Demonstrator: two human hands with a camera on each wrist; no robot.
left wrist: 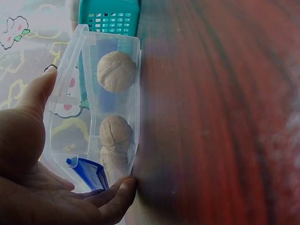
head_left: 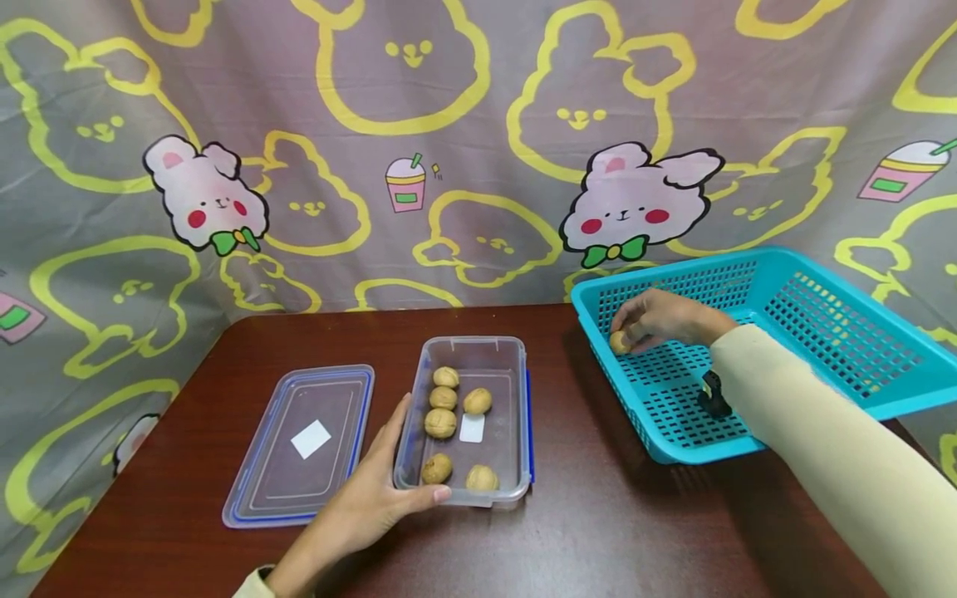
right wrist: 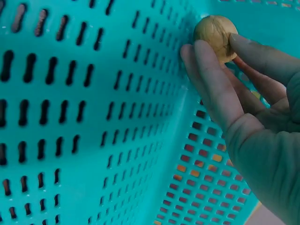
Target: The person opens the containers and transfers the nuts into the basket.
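Note:
My right hand (head_left: pixel 661 320) reaches into the turquoise basket (head_left: pixel 841 316) and pinches a walnut (head_left: pixel 620 342) at its left side. In the right wrist view the thumb and fingertips grip this walnut (right wrist: pixel 216 37) close to the basket wall. My left hand (head_left: pixel 377 490) holds the near left corner of a clear plastic container (head_left: pixel 504 365), thumb at the near rim and fingers along the left side. Several walnuts (head_left: pixel 441 423) lie inside it, some lined up on the left. The left wrist view has walnuts (left wrist: pixel 116 71) through the clear wall.
A clear lid (head_left: pixel 299 490) with a blue seal and a white label lies left of the container. A blue clip (head_left: pixel 531 423) hangs along the container's right side. Behind the brown table (head_left: pixel 568 531) hangs a curtain (head_left: pixel 493 166) with cartoon prints.

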